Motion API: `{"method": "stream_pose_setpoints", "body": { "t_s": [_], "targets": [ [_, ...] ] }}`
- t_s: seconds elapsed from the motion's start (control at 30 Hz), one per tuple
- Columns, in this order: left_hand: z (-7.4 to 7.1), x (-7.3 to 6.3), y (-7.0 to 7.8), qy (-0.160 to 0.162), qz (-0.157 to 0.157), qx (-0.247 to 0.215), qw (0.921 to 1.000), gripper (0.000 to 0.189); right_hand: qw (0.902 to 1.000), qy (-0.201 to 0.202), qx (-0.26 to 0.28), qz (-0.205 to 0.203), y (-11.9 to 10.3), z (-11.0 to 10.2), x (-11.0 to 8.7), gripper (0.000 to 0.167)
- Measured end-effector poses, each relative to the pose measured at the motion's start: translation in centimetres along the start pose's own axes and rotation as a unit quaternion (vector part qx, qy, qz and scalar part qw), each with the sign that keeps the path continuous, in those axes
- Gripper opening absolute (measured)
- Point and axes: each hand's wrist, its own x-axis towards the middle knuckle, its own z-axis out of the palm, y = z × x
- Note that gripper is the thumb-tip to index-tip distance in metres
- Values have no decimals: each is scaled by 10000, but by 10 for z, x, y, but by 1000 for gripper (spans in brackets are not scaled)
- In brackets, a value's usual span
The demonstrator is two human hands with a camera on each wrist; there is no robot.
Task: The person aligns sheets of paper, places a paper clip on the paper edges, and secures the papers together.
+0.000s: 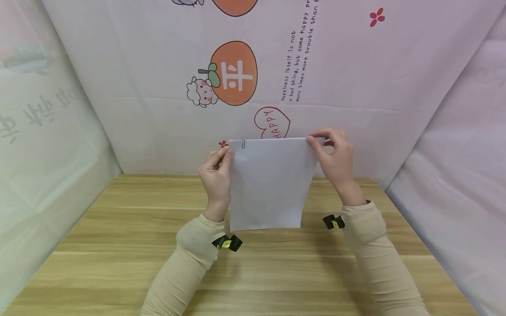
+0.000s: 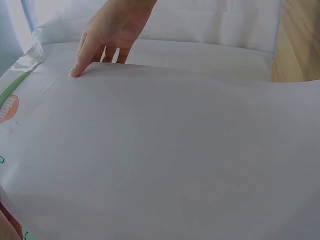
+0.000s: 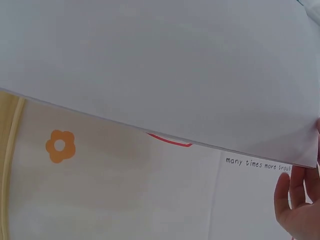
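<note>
White paper (image 1: 270,184) hangs upright above the table, held up by both hands. A green paper clip (image 1: 243,144) sits on its top edge near the left corner. I cannot tell how many sheets there are. My left hand (image 1: 216,175) pinches the paper's left edge just below that corner, thumb in front. At the top right corner, my right hand (image 1: 337,160) grips the edge between thumb and fingers. In the left wrist view the paper fills most of the picture, with the right hand (image 2: 115,32) beyond it. Some right-hand fingers (image 3: 282,192) show behind the paper's corner in the right wrist view.
Below lies a wood-grain table (image 1: 118,263). White printed cloth (image 1: 336,66) hangs behind it, with more cloth at the left and right sides. Black wrist-camera mounts (image 1: 233,242) stick out from both sleeves, near the paper's lower edge on the left.
</note>
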Motion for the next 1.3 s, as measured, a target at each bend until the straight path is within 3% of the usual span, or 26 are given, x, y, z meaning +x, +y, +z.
{"method": "stream_pose_setpoints", "body": {
  "t_s": [0.3, 0.57, 0.77, 1.2, 1.3],
  "targets": [
    [0, 0, 1, -4, -47, 41, 10000, 20, 9935, -269, 718, 847, -27, -11, -5, 21],
    [1, 0, 0, -11, -33, 37, 10000, 21, 9837, -441, 1062, 1380, -24, -16, -10, 26],
    [0, 1, 0, 53, -30, -55, 10000, 21, 9765, -625, 1340, 1570, -15, -18, -17, 25],
    [-4, 4, -5, -45, 59, -123, 9999, 21, 9600, -1528, 1597, 1718, -3, -19, -34, 25],
    [-6, 4, -5, -89, 47, -90, 9999, 21, 9548, -1852, 1437, 1829, 0, -19, -37, 28]
  ]
}}
